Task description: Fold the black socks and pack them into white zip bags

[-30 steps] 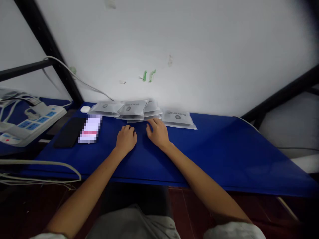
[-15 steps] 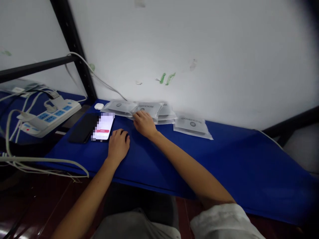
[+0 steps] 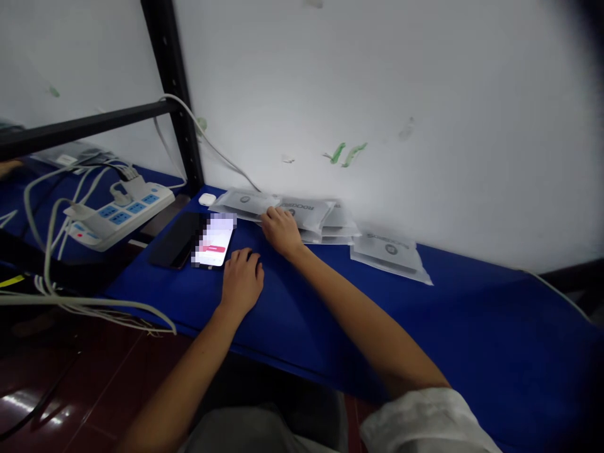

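Observation:
My left hand lies palm down on the blue tabletop, its fingers slightly bent and a little apart, holding nothing. Just beyond its fingertips is a phone with a lit, partly blurred screen. My right hand reaches to the front edge of a frosted plastic packet with dark printing. Its fingers are curled against that packet, and the fingertips are partly hidden. To its left lies another frosted packet. More packets are stacked on the right, and a single packet lies apart from them.
A dark phone or flat case lies left of the lit phone, below a small white case. Farther left, a white power strip with tangled cables sits beyond a black rack post. The wall borders the blue table.
The view has turned left, so everything appears farther right. My left hand's fingers look a little more spread. My right hand stays at the packets, which keep their arrangement.

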Demonstrator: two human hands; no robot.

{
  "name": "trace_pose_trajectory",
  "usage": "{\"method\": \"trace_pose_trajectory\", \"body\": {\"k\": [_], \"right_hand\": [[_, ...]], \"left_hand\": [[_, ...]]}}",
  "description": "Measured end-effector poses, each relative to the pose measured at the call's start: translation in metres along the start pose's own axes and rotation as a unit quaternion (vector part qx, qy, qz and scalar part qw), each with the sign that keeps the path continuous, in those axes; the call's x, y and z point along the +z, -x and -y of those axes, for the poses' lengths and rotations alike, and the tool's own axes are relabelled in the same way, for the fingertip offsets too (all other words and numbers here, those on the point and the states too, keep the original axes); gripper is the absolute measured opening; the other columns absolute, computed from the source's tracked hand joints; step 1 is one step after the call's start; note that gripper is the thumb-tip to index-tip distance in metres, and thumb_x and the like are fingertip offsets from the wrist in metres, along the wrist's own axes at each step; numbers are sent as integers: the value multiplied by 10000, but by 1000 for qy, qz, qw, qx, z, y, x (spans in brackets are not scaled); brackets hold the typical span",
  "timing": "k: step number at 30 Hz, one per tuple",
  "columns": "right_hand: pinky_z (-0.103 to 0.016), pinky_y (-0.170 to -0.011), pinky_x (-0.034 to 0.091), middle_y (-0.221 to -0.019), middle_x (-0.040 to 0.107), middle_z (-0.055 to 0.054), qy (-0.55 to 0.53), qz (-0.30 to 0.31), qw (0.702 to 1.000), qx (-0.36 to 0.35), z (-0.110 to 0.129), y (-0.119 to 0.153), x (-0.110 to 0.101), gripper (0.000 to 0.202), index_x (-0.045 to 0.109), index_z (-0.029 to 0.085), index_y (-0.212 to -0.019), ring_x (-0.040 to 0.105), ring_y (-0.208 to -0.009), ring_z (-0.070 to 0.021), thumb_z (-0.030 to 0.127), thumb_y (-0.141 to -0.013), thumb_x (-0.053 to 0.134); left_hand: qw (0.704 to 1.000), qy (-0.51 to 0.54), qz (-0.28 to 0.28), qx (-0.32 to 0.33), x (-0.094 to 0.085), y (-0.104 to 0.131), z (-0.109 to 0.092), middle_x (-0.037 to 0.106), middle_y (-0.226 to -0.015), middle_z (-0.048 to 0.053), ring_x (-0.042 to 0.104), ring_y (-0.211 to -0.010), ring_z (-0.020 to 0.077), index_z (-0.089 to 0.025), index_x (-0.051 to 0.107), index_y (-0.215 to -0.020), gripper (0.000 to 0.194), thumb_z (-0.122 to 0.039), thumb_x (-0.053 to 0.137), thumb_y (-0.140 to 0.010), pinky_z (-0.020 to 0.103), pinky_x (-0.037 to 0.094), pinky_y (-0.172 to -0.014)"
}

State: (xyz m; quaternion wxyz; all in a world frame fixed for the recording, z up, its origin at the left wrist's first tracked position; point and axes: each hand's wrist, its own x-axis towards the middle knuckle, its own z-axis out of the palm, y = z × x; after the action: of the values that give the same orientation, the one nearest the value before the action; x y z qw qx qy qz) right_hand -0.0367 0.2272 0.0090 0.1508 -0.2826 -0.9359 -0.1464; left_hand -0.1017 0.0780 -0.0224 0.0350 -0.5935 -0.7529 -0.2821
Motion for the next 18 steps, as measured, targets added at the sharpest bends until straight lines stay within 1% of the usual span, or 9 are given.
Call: {"method": "trace_pose_trajectory", "body": {"k": [5,8,10,12,15,18], "right_hand": [[-353,-751,343,-993,606,-122,-2,-6,1000,5,-3,-6,-4,223,621,162,-987,492,-921,-247,141,-940,404],[-345,-746,344,-989,600,-113,-6,-23,1000,11,-5,-6,-15,197,616,172,-973,486,-921,-243,126,-923,431],[-345,-738,343,-978,597,-113,-5,-37,999,11,-4,-3,-26,188,616,173,-959,480,-913,-243,124,-918,440],[-344,-728,339,-957,597,-110,3,-49,999,6,-1,5,-39,191,617,173,-946,476,-899,-240,128,-922,433],[-342,-713,331,-916,599,-101,23,-63,998,-14,8,23,-59,239,623,176,-928,473,-867,-229,133,-943,388],[-339,-694,322,-876,600,-89,33,-74,996,-36,20,49,-75,274,625,185,-908,469,-824,-214,128,-950,361]], "left_hand": [[1000,11,14,-6,0,0,0,614,-1186,118,515,-1125,288,-144,634,-1052,237,-189,466,-892,440,466,-917],[999,39,-7,-14,1,-1,2,606,-1177,139,527,-1123,286,-134,572,-1136,278,-176,471,-880,448,470,-921],[996,68,-43,-26,0,-1,3,597,-1173,156,540,-1117,280,-127,496,-1219,351,-172,480,-871,451,471,-931],[991,96,-89,-38,-5,-1,3,591,-1158,156,550,-1105,272,-135,447,-1253,384,-178,481,-872,452,470,-938],[980,115,-159,-41,-17,5,-2,583,-1118,140,552,-1076,257,-153,440,-1239,358,-192,472,-885,447,469,-933],[972,96,-213,-27,-28,16,-7,552,-1146,154,522,-1104,266,-147,431,-1254,383,-198,493,-879,456,449,-953]]}}
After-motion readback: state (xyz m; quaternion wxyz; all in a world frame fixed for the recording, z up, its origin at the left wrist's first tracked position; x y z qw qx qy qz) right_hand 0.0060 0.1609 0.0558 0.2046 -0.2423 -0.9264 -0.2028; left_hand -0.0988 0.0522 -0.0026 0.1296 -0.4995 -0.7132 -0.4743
